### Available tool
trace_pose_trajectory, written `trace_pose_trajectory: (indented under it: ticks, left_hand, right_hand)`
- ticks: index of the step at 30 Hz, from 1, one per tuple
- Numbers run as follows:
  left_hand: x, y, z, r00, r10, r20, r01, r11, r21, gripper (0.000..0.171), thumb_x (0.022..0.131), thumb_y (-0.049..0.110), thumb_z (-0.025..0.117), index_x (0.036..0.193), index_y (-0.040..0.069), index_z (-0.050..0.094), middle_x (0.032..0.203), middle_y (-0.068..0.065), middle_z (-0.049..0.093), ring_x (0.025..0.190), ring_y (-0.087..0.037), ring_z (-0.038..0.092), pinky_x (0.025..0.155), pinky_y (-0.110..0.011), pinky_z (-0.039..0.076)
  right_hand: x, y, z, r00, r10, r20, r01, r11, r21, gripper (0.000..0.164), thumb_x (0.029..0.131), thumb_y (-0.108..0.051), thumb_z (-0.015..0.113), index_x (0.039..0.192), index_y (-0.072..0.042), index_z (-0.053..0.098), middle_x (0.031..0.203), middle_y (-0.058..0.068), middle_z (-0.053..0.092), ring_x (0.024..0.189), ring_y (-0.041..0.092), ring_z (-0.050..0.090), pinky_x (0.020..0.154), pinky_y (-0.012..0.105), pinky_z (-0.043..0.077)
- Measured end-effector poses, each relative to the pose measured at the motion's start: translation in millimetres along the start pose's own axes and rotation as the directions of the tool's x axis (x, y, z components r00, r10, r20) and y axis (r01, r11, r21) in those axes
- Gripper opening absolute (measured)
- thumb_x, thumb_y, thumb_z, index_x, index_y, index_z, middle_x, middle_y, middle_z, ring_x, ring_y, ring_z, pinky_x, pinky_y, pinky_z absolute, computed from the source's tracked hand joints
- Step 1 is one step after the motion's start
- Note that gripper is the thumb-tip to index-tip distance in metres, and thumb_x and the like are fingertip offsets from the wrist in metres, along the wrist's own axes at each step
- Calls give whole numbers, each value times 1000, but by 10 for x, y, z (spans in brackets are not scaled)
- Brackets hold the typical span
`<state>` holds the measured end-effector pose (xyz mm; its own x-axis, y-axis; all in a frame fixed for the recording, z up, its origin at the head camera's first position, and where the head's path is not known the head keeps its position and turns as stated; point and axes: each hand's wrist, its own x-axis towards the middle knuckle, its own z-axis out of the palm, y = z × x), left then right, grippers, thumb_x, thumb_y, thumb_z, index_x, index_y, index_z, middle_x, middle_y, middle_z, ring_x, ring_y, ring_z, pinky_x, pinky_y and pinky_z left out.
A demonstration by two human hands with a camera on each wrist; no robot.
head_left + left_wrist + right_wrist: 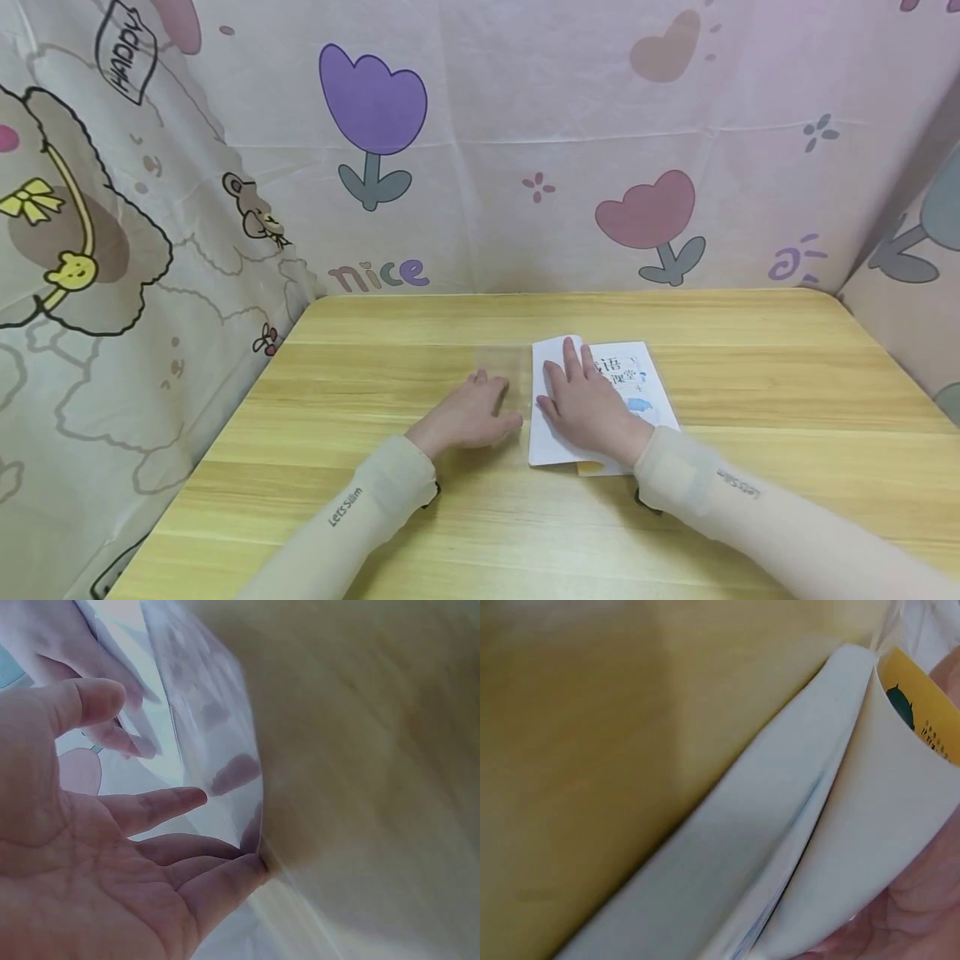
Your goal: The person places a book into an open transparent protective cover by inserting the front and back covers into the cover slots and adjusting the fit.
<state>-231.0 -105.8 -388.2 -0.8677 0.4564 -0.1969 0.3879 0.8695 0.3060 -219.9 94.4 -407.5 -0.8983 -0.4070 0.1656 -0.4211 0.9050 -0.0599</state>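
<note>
A small book lies right of the table's middle, its printed page with Chinese characters partly showing. Over its left side, the right hand presses with spread fingers on a white leaf. In the right wrist view the leaf curls up, showing a yellow face with a dark green drawing. The left hand is left of the book, fingers extended and thumb apart. A clear plastic film reaches out from the book's side, and the left fingertips touch its edge in the left wrist view.
The wooden table reaches back to a printed cloth hanging behind it. More printed cloth hangs along the left side, and another panel stands at the right.
</note>
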Motion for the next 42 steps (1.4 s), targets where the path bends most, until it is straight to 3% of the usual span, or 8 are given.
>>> trace_pose_trajectory:
  ticks: [7,17,20,23,26,31,37,42]
  left_hand:
    - [-10,9,13,1000,-10,0,10,1000,10,71,94,50,49,148,6,38,148,-32,23,137,-43,19,107,-51,22]
    - [-3,-10,29,1000,11,-13,-11,1000,13,69,94,50,48,147,6,41,147,-32,26,136,-44,19,107,-52,23]
    - [-26,-10,14,1000,18,-15,-18,1000,-15,67,95,48,46,146,5,41,147,-32,27,137,-44,19,108,-52,22]
    - [-45,-13,-2,1000,25,-10,-25,999,-28,64,96,44,47,146,5,41,147,-32,26,137,-43,18,108,-51,22]
    - [-56,-31,-13,999,39,8,-39,999,-5,64,94,40,52,148,7,39,148,-30,26,138,-40,17,108,-50,22]
    - [-66,-109,-31,997,75,33,-76,997,32,75,88,41,64,149,7,37,151,-26,24,139,-35,19,107,-47,26]
    - [-168,-262,-81,992,115,46,-115,993,1,92,78,51,74,150,10,35,153,-24,20,138,-38,20,106,-50,27]
    - [-159,-326,-79,983,176,55,-176,984,3,99,72,58,74,151,14,36,155,-23,13,139,-41,14,108,-51,22]
  right_hand:
    - [26,-83,-10,1000,4,-15,-4,1000,14,56,100,-36,47,138,6,46,145,39,19,130,57,18,104,54,28]
    - [93,-198,-35,989,-99,-106,90,992,-88,50,99,-26,46,132,11,50,140,39,32,130,51,26,108,51,22]
    - [122,-222,-36,989,-108,-102,101,993,-65,48,99,-23,45,131,13,49,139,40,33,132,49,26,109,51,19]
    - [144,-210,-44,996,-73,-49,76,996,54,50,101,-22,43,134,14,44,143,40,25,135,49,19,110,52,15]
    - [143,-140,-99,998,-34,59,18,968,251,57,102,-26,42,143,14,33,149,38,9,135,52,10,109,53,16]
    - [86,127,-293,959,-100,265,-25,901,433,88,94,-48,55,154,1,14,154,25,-11,139,40,6,109,47,19]
    - [9,385,-454,914,-190,358,3,886,463,116,75,-60,71,156,-7,7,158,11,9,140,22,18,110,39,21]
    - [-96,528,-420,909,-157,386,-41,888,457,120,68,-60,76,157,-11,11,153,6,30,135,17,32,107,37,29]
